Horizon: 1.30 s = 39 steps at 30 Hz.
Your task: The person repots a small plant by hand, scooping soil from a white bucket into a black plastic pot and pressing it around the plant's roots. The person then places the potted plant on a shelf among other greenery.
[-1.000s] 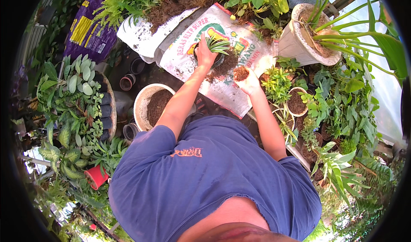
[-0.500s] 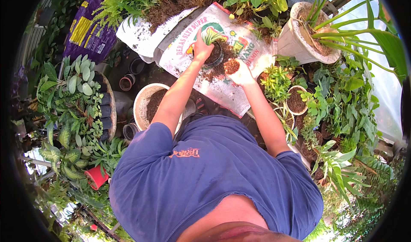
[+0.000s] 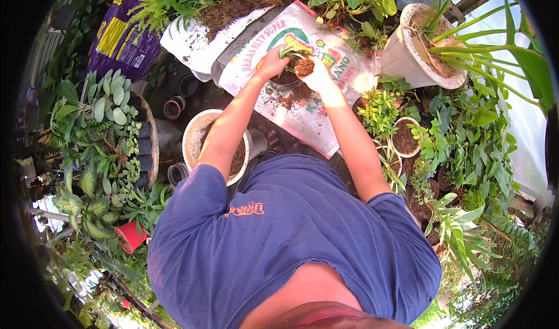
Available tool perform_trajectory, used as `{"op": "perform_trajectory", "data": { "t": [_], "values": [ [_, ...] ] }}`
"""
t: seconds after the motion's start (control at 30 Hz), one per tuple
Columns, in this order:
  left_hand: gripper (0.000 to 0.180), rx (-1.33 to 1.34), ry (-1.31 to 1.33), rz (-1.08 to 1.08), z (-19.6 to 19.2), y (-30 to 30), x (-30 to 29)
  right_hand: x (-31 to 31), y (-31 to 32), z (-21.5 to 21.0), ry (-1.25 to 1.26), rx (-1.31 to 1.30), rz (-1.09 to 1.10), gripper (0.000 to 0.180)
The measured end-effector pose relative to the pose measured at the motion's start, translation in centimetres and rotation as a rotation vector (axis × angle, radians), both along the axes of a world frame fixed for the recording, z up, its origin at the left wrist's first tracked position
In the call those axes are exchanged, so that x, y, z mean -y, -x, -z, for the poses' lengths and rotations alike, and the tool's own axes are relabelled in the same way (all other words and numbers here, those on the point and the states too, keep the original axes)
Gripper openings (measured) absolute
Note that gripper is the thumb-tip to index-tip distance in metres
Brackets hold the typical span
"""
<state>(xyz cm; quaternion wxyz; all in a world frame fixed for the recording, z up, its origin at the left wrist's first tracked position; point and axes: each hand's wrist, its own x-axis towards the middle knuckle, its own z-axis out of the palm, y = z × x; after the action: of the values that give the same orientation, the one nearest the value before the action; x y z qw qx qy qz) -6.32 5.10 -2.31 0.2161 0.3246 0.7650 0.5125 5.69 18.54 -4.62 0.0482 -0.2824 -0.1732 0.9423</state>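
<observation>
My left hand (image 3: pixel 272 63) is closed on a small striped-leaf plant (image 3: pixel 295 50), above a dark round pot (image 3: pixel 284 82). Brown potting soil (image 3: pixel 304 67) fills my right hand (image 3: pixel 317 77), whose fingers curl up around it close beside the plant and over the pot's right side. Both hands are over a white printed sack (image 3: pixel 250 77) laid flat, with loose soil (image 3: pixel 291 101) scattered on it. The plant's lower part is partly hidden by my hands and the soil.
A large pale pot (image 3: pixel 189 145) with soil stands under my left forearm. At the upper right is a big whitish pot (image 3: pixel 396 58) with a long-stemmed plant. A purple bag (image 3: pixel 125 43) lies upper left; a red pot (image 3: pixel 131 236) is lower left. Potted greenery crowds both sides.
My right hand has moved left and up with its soil, from beside the pot to over it, close to the plant. The plant in my left hand now leans to the right.
</observation>
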Motion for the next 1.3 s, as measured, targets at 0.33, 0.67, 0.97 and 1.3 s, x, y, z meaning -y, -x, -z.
{"op": "perform_trajectory", "data": {
  "t": [0.33, 0.67, 0.97, 1.3],
  "values": [
    [0.036, -0.675, 0.422, 0.595, -4.4, -0.7, -0.9, -2.2, -5.0, 6.0, -1.322, 0.086, -0.079, 0.04],
    [0.032, -0.64, 0.29, 0.425, -1.5, 0.3, -0.4, -1.4, -4.8, 3.7, -0.465, -0.002, 0.052, 0.036],
    [0.026, -0.159, 0.217, 0.148, -0.5, 1.3, 1.1, 2.1, 1.1, 0.9, -0.385, 0.136, 0.106, 0.019],
    [0.033, -0.162, 0.141, 0.116, -0.9, 1.3, 1.1, 3.1, 1.4, -1.4, -1.674, 0.166, -0.318, 0.04]
  ]
}}
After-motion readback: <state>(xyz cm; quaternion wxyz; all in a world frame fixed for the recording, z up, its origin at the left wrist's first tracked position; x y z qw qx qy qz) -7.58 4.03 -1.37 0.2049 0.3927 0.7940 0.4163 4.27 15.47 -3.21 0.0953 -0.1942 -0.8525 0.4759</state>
